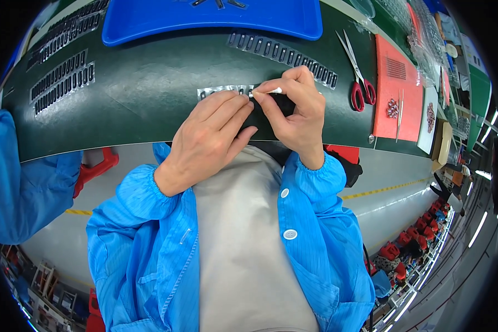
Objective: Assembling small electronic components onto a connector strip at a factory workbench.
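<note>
Currently lays the left hand (211, 133), unclenched, over a clear strip (221, 88) of black parts, nearer the bench's (133, 122) near edge than its far one. With the right hand (294, 108), pinches a white-ended stick (274, 91) right at that strip. Faces, toward the bench's far edge, a blue tray (166, 19) holding a few black pieces (219, 4) (partly cut off by the view). Has another filled strip (282, 54) near the tray's near right corner.

Bright-blue jacket (130, 249), elastic cuffs (145, 188) gathered just behind left grip (207, 130) and right grip (297, 113), white buttons (290, 234), pale top (238, 221) beneath.
</note>
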A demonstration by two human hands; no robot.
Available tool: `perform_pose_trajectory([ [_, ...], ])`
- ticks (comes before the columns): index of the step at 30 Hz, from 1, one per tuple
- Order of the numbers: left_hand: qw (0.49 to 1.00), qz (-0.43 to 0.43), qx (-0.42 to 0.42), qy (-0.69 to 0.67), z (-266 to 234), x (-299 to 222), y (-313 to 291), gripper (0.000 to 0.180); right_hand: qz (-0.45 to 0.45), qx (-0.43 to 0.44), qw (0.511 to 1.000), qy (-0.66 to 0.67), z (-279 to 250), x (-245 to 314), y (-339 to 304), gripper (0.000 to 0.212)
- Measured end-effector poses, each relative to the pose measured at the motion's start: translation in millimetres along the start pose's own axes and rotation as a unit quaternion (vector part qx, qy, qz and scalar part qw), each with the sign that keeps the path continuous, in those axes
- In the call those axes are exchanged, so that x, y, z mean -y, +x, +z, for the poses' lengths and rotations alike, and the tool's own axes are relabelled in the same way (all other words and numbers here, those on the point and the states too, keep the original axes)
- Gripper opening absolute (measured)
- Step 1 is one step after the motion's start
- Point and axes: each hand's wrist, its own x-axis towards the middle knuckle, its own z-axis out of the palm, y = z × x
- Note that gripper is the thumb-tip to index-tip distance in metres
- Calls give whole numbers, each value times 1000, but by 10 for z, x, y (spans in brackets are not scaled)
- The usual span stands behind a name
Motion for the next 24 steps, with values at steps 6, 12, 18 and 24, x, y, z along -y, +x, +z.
perform_pose_trajectory([
  [6, 1000, 2, 0, -7, -22, 17, -12, 41, 1, -27, 1000, -8, 8, 35, -44, 19],
  [12, 1000, -10, 0, -2, -112, 39, -94, 42, -8, -31, 999, -2, 68, 78, 16, 19],
  [18, 1000, -13, 5, 7, -88, 47, -118, 43, -15, -7, 1000, -23, 86, 64, 36, 18],
  [24, 1000, -15, 8, 8, -92, 42, -104, 43, -16, -7, 999, -35, 64, 93, 6, 18],
])
